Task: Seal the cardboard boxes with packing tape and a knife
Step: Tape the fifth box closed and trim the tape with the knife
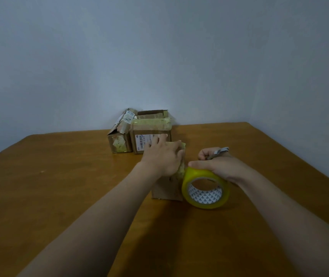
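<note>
A person's left hand [164,156] presses flat on a small cardboard box [166,188] at the centre of a wooden table [59,186]. The right hand [219,166] grips a packing tape roll [199,173], on edge against the box's right side with its core facing the camera, and a metal knife [220,151] pointing away and to the right.

The left hand [164,156] lay flat on top of a small box [167,188] on a wooden table [59,186], fingers straight. The tape [201,174] stood on edge just beside the box's right side, under the right hand [221,166], whose curled fingers gripped a knife [220,151]. Two taped boxes [150,132] sat side by side behind, against the wall [159,56]
</note>
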